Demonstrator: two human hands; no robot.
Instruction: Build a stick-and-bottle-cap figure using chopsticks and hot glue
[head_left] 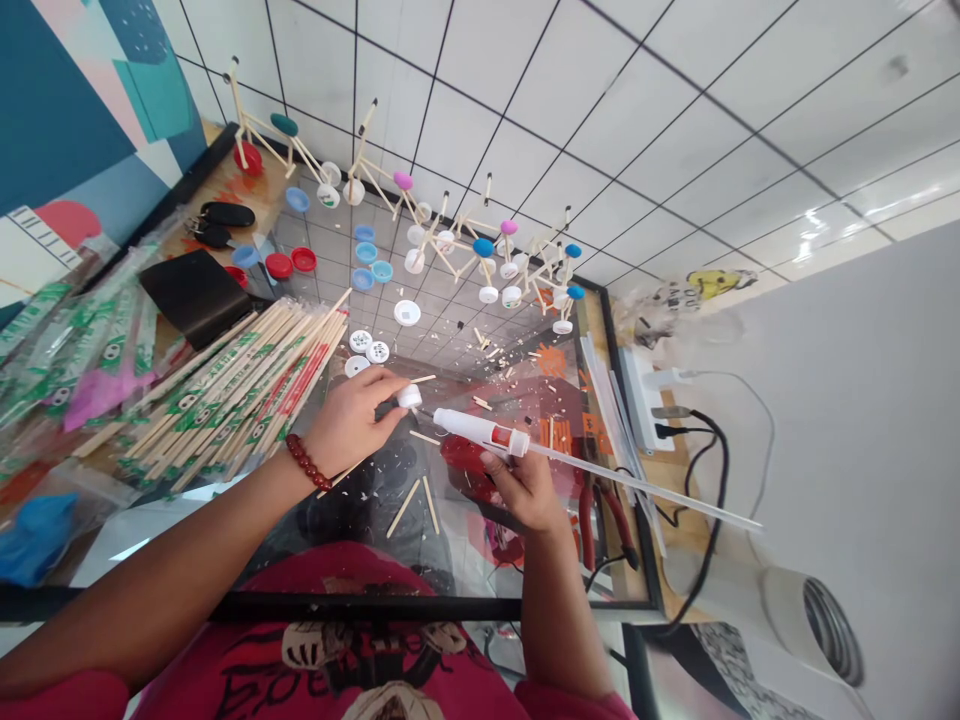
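Observation:
Between the thumb and fingers of my left hand [356, 418] is a small white bottle cap [409, 395]. My right hand [531, 490] grips a white hot glue gun [466, 427], its nozzle pointing left, close to the cap. A long translucent glue stick [652, 483] sticks out of the gun's back end. Just beyond my left hand lie several white caps [378, 352]. Short cut wooden sticks [403, 508] rest on the glass tabletop [420, 475] in front of me. Whether the nozzle touches the cap I cannot tell.
Bundled chopsticks [247, 385] cover the left side beside a black box [196, 297]. Stick figures with cap bases [487, 270] line the back edge. Blue caps [365, 252] and red caps [279, 265] lie nearer. Red-handled pliers [587, 525] and a power strip [646, 398] are on the right.

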